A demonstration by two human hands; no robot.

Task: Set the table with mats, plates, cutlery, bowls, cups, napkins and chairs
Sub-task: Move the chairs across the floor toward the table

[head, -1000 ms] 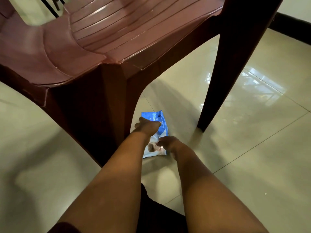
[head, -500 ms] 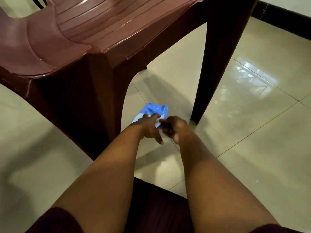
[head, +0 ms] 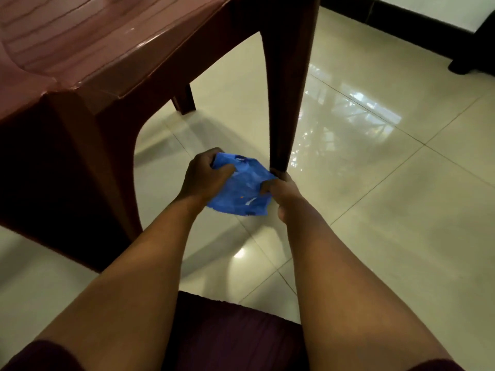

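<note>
Both hands, the left hand (head: pixel 206 175) and the right hand (head: pixel 284 192), now hold the blue packet (head: pixel 241 188) with curled fingers at the centre of the frame, lifted from the floor (head: pixel 375 183) beside the chair (head: pixel 107 62), so probably the napkins come next.

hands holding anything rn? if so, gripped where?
Both hold the blue plastic packet: left hand grips its upper left end, right hand pinches its right edge, beside the chair leg.
</note>
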